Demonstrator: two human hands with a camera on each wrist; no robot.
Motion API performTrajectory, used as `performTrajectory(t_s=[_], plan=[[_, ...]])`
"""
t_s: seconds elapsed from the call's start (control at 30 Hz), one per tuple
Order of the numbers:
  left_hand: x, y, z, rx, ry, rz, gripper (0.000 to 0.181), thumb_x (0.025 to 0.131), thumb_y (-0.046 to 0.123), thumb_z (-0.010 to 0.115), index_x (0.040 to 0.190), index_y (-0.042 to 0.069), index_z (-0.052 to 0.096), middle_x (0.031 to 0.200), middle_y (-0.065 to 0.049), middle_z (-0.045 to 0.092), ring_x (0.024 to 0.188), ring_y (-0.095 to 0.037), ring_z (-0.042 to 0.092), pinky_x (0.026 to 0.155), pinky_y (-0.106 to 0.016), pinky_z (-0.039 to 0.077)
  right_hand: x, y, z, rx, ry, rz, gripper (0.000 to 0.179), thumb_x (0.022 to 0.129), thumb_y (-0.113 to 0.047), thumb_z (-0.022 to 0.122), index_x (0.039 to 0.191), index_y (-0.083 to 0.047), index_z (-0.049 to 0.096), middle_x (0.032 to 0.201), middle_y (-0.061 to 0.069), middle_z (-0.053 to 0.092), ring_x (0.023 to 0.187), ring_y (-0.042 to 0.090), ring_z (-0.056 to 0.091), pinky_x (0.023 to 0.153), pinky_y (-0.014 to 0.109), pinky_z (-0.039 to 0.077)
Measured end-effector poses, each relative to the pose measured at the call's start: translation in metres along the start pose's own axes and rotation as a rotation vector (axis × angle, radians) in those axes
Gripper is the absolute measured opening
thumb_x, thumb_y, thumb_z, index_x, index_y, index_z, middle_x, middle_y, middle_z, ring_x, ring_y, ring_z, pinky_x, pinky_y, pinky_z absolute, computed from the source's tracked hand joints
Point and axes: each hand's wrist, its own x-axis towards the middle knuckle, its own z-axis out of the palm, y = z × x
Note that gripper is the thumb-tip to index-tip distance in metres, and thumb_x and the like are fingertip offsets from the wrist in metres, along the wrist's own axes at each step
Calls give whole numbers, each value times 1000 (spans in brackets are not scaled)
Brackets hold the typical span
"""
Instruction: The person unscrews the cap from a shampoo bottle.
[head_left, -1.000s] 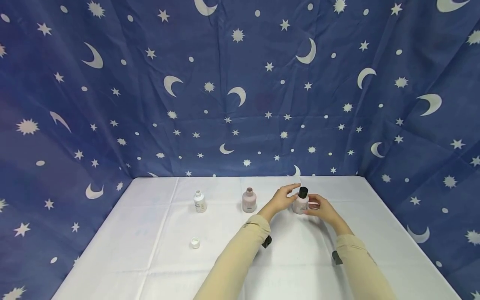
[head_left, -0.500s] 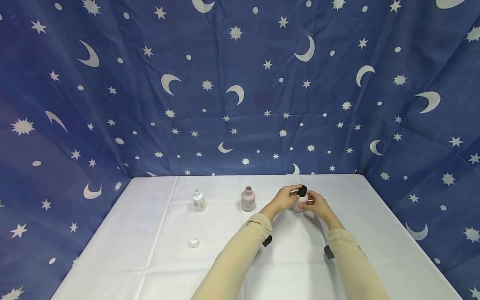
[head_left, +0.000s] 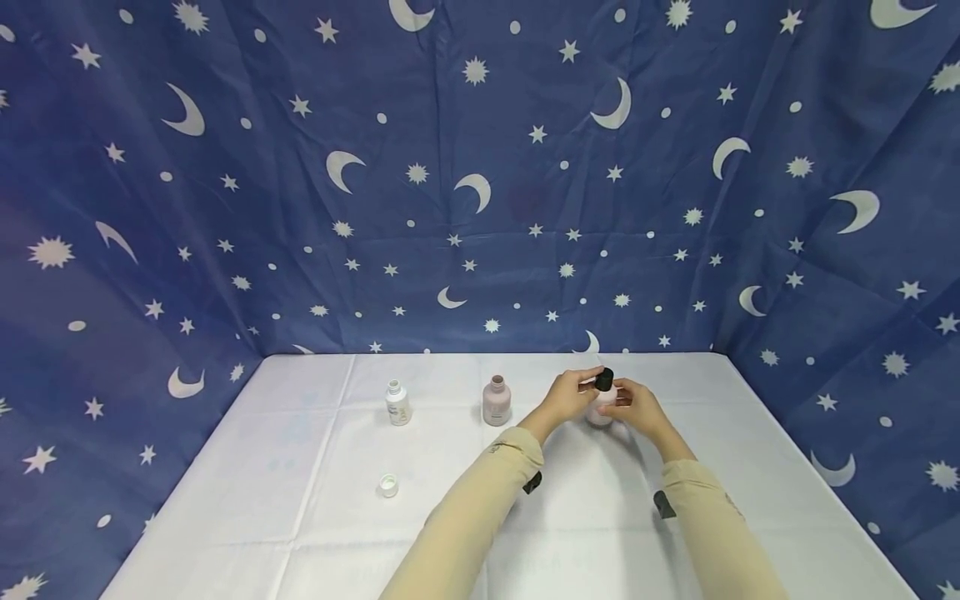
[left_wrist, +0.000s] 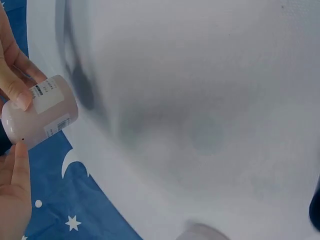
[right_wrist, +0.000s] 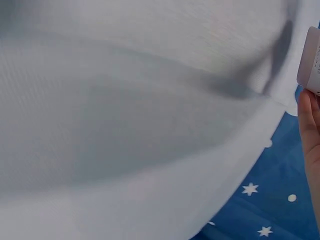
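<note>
A pale pink bottle (head_left: 598,414) with a black cap (head_left: 604,380) is at the right rear of the white table, between both hands. My left hand (head_left: 564,398) comes from the left, its thumb and fingers pinching around the cap. My right hand (head_left: 642,413) grips the bottle's body from the right, thumb on the near side. In the left wrist view the bottle (left_wrist: 64,106) shows printed labels and its base, a thumb pressed on one label. Only the bottle's base end (right_wrist: 308,62) enters the right wrist view, beside fingertips.
An uncapped pink bottle (head_left: 497,405) stands left of the hands. Farther left is an uncapped white bottle (head_left: 398,407), with a small white cap (head_left: 388,485) lying nearer the front. A blue curtain (head_left: 480,208) with moons and stars surrounds the table's back and sides.
My right hand has moved inward and up, tightening around the bottle. My left fingers have come onto the black cap. The bottle leans slightly more; the other bottles stay put.
</note>
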Motion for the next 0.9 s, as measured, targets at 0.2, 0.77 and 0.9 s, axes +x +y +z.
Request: performTrajectory(t_s=[0.2,0.77,0.9], plan=[[1,6,-9,5,31,23,44,88,-3,56,131,3,55,130,-17,57,110,-24,63,88,-18,52,5,-11,-7,-17,9,-39,52,78,-11,76,116,16,52,104,32,63,95,39,64,79,40,57],[-16,25,-45,30,77,81,35,92,9,60,128,8,59,126,-11,62,104,-21,66,84,-16,53,-5,-52,-15,0,-12,-124,52,81,-13,75,120,13,54,114,31,61,102,43,63,83,44,57],[-22,28,-50,35,72,95,36,93,11,60,129,10,58,125,-11,62,103,-20,67,83,-15,53,-8,-61,-17,-2,-17,-144,51,81,-14,75,119,13,55,113,31,62,100,41,64,81,42,57]])
